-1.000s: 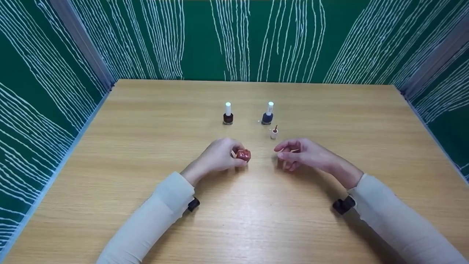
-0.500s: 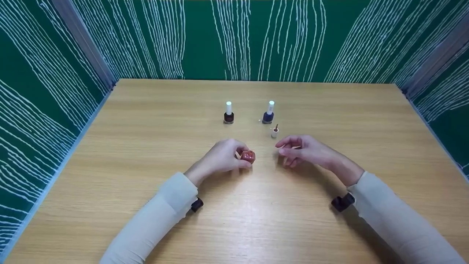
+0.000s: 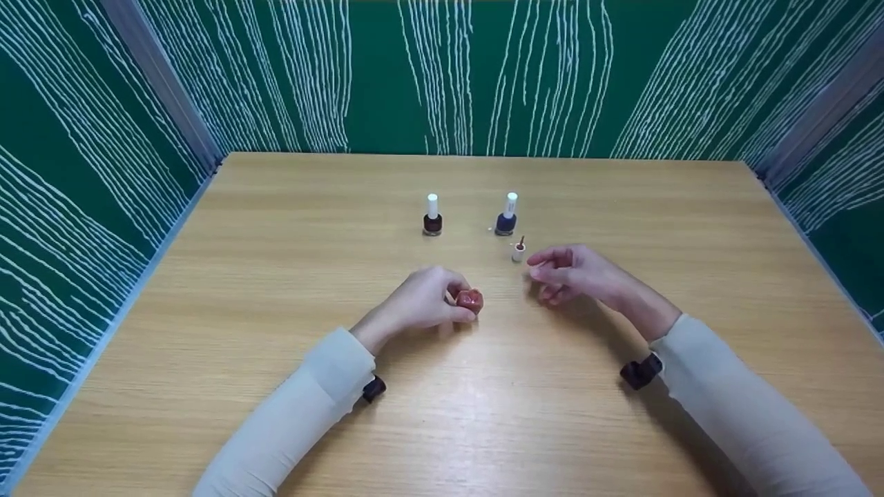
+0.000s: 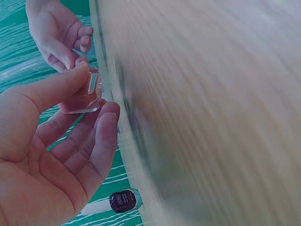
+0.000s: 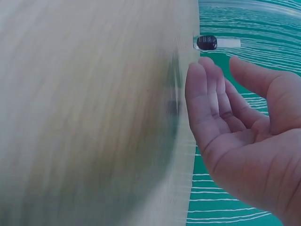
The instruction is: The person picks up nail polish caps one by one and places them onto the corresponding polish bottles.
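Note:
My left hand [image 3: 428, 300] pinches a small square bottle of red nail polish [image 3: 469, 301] between thumb and fingers. The left wrist view shows this glass bottle [image 4: 89, 100] tilted in the fingers, with no cap visible on it. Across from it, my right hand [image 3: 580, 276] hovers low over the table with relaxed, slightly bent fingers. Nothing lies between the fingers of that right hand [image 5: 244, 117] in the right wrist view. Just left of its fingertips, a white nail polish cap [image 3: 518, 253] stands upside down with its reddish brush pointing up.
Behind the cap stands a dark blue nail polish bottle [image 3: 505, 222] with a white cap. A dark red, nearly black nail polish bottle [image 3: 433, 223] stands upright to its left. Green walls with white lines [image 3: 380, 76] border the wooden table [image 3: 311, 207] at the back and sides.
The left hand has shifted slightly right with the red bottle, which has turned a little. My right hand has moved forward, closer to the upturned cap.

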Available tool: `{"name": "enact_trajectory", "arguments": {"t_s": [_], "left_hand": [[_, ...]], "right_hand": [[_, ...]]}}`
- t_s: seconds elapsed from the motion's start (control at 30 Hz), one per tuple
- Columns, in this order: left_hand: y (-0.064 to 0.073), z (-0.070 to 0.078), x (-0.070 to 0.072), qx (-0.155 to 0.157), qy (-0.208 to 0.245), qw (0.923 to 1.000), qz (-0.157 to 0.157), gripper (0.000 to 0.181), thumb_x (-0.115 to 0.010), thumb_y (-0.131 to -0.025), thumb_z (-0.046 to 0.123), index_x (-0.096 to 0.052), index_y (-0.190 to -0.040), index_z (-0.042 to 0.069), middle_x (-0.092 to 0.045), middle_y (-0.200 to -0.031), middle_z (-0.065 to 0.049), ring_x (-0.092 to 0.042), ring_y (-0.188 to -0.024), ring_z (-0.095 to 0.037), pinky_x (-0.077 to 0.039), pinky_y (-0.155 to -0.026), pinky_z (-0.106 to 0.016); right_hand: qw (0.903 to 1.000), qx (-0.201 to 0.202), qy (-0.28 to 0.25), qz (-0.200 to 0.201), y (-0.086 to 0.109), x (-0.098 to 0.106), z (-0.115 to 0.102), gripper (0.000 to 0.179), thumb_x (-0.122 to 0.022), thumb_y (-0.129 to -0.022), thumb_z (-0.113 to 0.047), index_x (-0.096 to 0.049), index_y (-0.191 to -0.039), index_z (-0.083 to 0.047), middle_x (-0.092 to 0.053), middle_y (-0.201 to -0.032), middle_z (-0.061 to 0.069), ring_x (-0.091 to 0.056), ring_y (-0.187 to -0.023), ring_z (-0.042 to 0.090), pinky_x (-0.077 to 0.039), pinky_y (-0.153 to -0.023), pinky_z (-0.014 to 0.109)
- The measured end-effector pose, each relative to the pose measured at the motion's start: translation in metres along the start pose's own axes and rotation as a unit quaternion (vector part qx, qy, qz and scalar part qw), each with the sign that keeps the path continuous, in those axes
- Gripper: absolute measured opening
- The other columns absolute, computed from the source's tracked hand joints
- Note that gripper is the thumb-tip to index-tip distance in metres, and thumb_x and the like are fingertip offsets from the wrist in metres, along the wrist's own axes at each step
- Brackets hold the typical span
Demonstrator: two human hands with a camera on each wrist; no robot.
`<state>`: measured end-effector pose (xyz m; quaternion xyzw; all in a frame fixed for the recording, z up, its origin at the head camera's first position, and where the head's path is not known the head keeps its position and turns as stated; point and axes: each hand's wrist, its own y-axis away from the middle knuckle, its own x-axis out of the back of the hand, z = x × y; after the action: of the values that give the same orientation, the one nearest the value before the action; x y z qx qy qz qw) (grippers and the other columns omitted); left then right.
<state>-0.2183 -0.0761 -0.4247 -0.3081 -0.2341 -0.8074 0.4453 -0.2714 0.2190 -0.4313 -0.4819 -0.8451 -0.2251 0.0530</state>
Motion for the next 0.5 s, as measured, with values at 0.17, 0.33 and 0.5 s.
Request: {"name": "enact_trajectory", "arguments": {"t_s": [0.17, 0.33, 0.5], "left_hand": [[-0.001, 0.002, 0.0, 0.001, -0.005, 1.0, 0.0, 0.024, -0.085, -0.084, 0.023, -0.076, -0.102, 0.011, -0.07, -0.092, 0.006, -0.062, -0.084, -0.012, -0.048, -0.081, -0.031], [0.0, 0.004, 0.0, -0.003, -0.004, 1.0, -0.004, 0.026, -0.085, -0.084, 0.024, -0.075, -0.103, 0.01, -0.072, -0.094, 0.005, -0.063, -0.083, -0.012, -0.049, -0.08, -0.03], [0.0, 0.005, -0.001, -0.01, -0.01, 0.9999, -0.006, 0.026, -0.085, -0.084, 0.024, -0.075, -0.104, 0.01, -0.072, -0.094, 0.005, -0.063, -0.082, -0.012, -0.049, -0.079, -0.03]], "right_hand": [[0.9985, -0.003, -0.031, 0.045, -0.009, 0.002, -0.005, 0.051, -0.068, -0.098, -0.013, -0.047, -0.144, -0.006, -0.056, -0.125, 0.02, -0.068, -0.093, 0.031, -0.058, -0.082, 0.039], [0.9974, -0.014, -0.009, 0.071, -0.018, 0.002, -0.011, 0.053, -0.071, -0.096, -0.014, -0.049, -0.144, -0.009, -0.051, -0.134, 0.016, -0.067, -0.092, 0.03, -0.058, -0.08, 0.035], [0.9966, -0.02, -0.001, 0.08, -0.024, 0.0, -0.014, 0.051, -0.071, -0.096, -0.013, -0.051, -0.143, -0.009, -0.051, -0.138, 0.014, -0.066, -0.089, 0.028, -0.058, -0.076, 0.033]]}}
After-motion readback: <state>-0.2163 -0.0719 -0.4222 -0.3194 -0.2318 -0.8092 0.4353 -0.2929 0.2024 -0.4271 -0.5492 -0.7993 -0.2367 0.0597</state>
